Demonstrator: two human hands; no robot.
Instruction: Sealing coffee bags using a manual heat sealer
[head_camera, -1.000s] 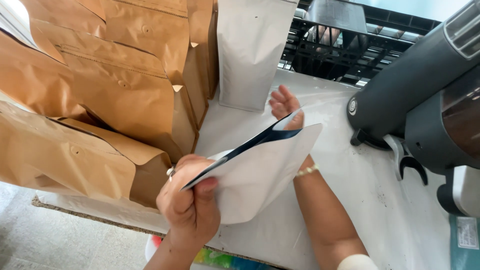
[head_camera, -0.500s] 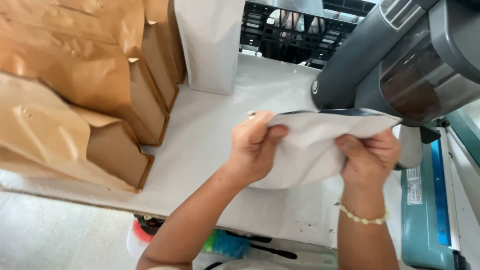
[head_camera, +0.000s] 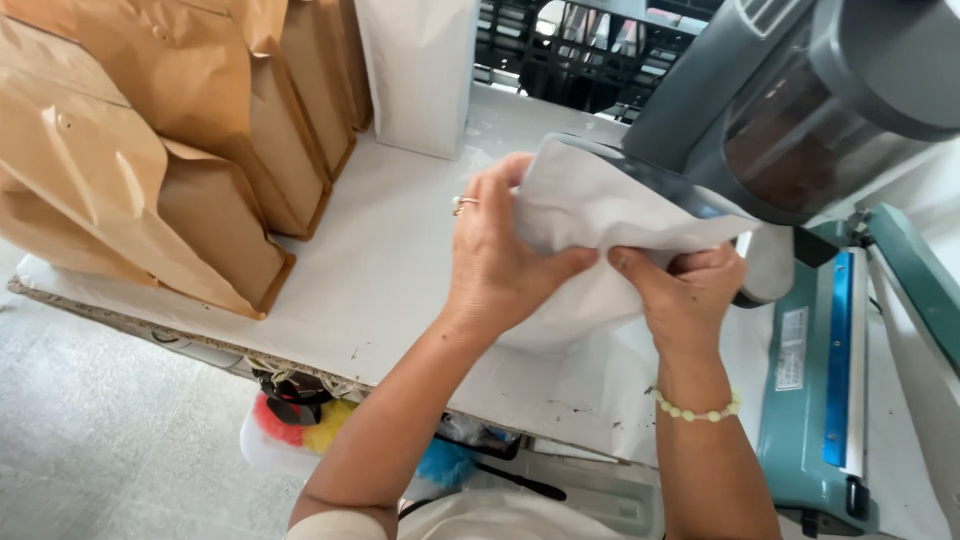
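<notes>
I see left hand (head_camera: 500, 255) and right hand (head_camera: 685, 290) both clamped on white pouch (head_camera: 600, 215) | pouch mouth tilted up toward grey grinder (head_camera: 800, 110), right hand nearer | brown bags (head_camera: 150, 150) far left of grinder

Pale tiled floor (head_camera: 110, 440), white worktable (head_camera: 390, 260)

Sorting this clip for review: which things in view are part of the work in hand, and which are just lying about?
In use:
- white paper bag, gripped by the left hand and right hand
- grey machine, with the bag's mouth held up at it

Lying about:
- brown paper bags standing on the table
- upright white bag
- teal heat sealer
- colourful duster below the table
</notes>
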